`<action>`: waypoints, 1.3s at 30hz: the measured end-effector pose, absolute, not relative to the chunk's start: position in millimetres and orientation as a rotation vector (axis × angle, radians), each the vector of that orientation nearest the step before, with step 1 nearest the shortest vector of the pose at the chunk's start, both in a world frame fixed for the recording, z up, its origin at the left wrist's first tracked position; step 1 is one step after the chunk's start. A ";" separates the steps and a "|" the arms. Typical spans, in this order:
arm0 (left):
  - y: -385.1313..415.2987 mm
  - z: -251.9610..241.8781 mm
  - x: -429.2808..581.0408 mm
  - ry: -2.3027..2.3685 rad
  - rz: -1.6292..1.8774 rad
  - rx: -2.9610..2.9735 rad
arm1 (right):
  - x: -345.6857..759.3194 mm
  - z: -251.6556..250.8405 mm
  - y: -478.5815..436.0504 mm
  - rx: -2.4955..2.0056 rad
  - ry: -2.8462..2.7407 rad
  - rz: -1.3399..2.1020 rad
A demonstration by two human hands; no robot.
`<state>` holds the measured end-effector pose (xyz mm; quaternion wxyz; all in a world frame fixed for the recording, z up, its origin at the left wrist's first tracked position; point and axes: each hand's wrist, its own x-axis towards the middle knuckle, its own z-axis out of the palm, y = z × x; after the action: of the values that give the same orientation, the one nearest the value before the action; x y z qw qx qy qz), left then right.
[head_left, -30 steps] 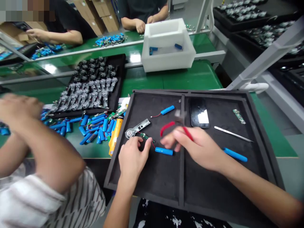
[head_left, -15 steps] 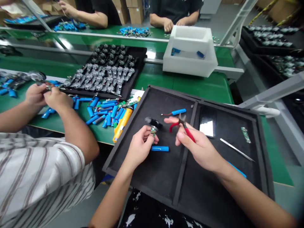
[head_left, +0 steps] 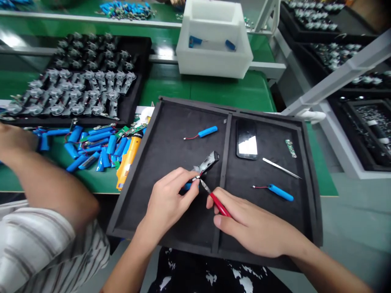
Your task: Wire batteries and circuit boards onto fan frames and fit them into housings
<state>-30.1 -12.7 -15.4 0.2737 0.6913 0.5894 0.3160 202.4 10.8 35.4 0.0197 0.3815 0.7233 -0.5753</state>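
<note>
My left hand point(head_left: 171, 195) is closed in a pinch on a small grey-and-black plastic housing point(head_left: 209, 161) with thin wires at its near end. The red-handled cutting pliers point(head_left: 220, 204) are gripped in my right hand point(head_left: 250, 224), their jaw tips touching or almost touching the wires beside my left fingertips. Whether the jaws close on a wire is too small to tell. Part of a blue battery cell point(head_left: 187, 186) shows behind my left fingers. Farther up the black tray point(head_left: 137, 211) lies a blue cell with a red lead point(head_left: 208, 131).
Right of the tray's divider lie a phone point(head_left: 247, 139), a circuit board point(head_left: 291, 148), metal tweezers point(head_left: 281, 167) and another wired cell point(head_left: 281, 192). A yellow tool point(head_left: 128, 162) and piled blue cells point(head_left: 100, 142) sit left, near a co-worker's arm point(head_left: 61, 179). Behind stands a white bin point(head_left: 214, 65).
The view has shifted right and down. My right hand has brought the pliers to the housing in my left hand, which has turned so its wired end faces the pliers.
</note>
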 end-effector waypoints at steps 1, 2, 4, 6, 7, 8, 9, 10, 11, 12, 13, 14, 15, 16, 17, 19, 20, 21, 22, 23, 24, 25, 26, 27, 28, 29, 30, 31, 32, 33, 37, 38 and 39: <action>-13.0 -16.7 -29.5 1.590 0.862 1.884 | 200.7 36.2 11.6 1.190 2.231 -1.781; -13.5 -18.0 -29.2 1.598 0.875 1.906 | 199.1 37.0 12.6 1.193 2.217 -1.777; -14.6 -20.2 -29.3 1.627 0.896 1.940 | 196.7 38.5 14.2 1.195 2.194 -1.762; -15.6 -21.3 -29.7 1.653 0.893 1.961 | 195.4 38.7 14.5 1.196 2.196 -1.746; -16.0 -21.5 -29.9 1.664 0.892 1.967 | 195.0 38.2 14.2 1.195 2.198 -1.742; -16.3 -21.5 -30.0 1.675 0.890 1.972 | 194.9 37.5 13.8 1.196 2.201 -1.741; -16.3 -21.4 -29.9 1.685 0.886 1.978 | 194.9 36.5 13.4 1.198 2.205 -1.741; -16.3 -21.2 -29.7 1.695 0.882 1.985 | 195.1 35.5 12.9 1.202 2.207 -1.741; -16.1 -21.2 -29.5 1.706 0.879 1.992 | 195.4 34.5 12.6 1.210 2.212 -1.737; -15.8 -21.3 -29.2 1.714 0.874 2.000 | 195.8 33.7 12.3 1.216 2.216 -1.732; -15.6 -21.4 -29.0 1.719 0.868 2.012 | 196.2 33.1 12.1 1.221 2.222 -1.725; -15.4 -21.7 -28.7 1.722 0.862 2.026 | 196.5 32.7 11.9 1.222 2.227 -1.717; -15.4 -21.9 -28.6 1.725 0.856 2.041 | 196.7 32.4 11.7 1.221 2.233 -1.708; -15.4 -22.2 -28.5 1.724 0.850 2.058 | 196.8 32.3 11.5 1.219 2.240 -1.701; -15.5 -22.4 -28.4 1.721 0.842 2.075 | 196.7 32.2 11.3 1.218 2.248 -1.693; -15.8 -22.8 -28.3 1.712 0.829 2.095 | 196.5 32.1 11.0 1.227 2.262 -1.679; -16.0 -23.0 -28.4 1.708 0.826 2.097 | 196.3 31.9 11.0 1.230 2.266 -1.676; -16.2 -23.2 -28.4 1.706 0.825 2.097 | 196.2 31.6 11.0 1.235 2.269 -1.675; -16.3 -23.5 -28.5 1.704 0.824 2.095 | 196.2 31.2 11.0 1.240 2.272 -1.676; -16.3 -23.8 -28.7 1.703 0.826 2.096 | 196.3 30.7 11.1 1.242 2.275 -1.681; -16.3 -24.3 -28.9 1.700 0.827 2.100 | 196.6 30.0 11.1 1.244 2.276 -1.692; -16.2 -24.8 -29.2 1.693 0.830 2.105 | 197.0 29.3 11.1 1.245 2.276 -1.708; -16.1 -25.3 -29.5 1.684 0.836 2.113 | 197.5 28.6 11.0 1.248 2.272 -1.729; -16.0 -25.7 -29.7 1.673 0.845 2.120 | 198.0 27.9 11.0 1.252 2.267 -1.753; -15.8 -26.1 -29.9 1.662 0.858 2.126 | 198.6 27.2 11.0 1.257 2.260 -1.779; -15.7 -26.4 -29.9 1.652 0.874 2.130 | 199.0 26.7 11.1 1.264 2.254 -1.803; -15.5 -26.6 -29.7 1.645 0.891 2.134 | 199.3 26.3 11.2 1.271 2.251 -1.824; -15.3 -26.7 -29.2 1.640 0.909 2.140 | 199.5 25.9 11.4 1.274 2.253 -1.846; -15.2 -26.9 -28.6 1.640 0.927 2.147 | 199.4 25.6 11.5 1.275 2.259 -1.867; -15.2 -27.0 -27.8 1.645 0.946 2.157 | 199.0 25.4 11.5 1.273 2.267 -1.888; -16.0 -28.5 -23.2 1.734 0.990 2.183 | 195.9 24.7 10.3 1.287 2.271 -1.954; -16.5 -29.0 -21.9 1.762 0.991 2.189 | 194.9 24.7 9.8 1.296 2.268 -1.964; -16.9 -29.6 -20.5 1.791 0.991 2.195 | 193.9 24.6 9.2 1.302 2.269 -1.976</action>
<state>-20.5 -16.9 -29.6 0.0702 0.7294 0.5954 0.3294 193.9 9.2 24.6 -0.0683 0.3962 0.6905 -0.6013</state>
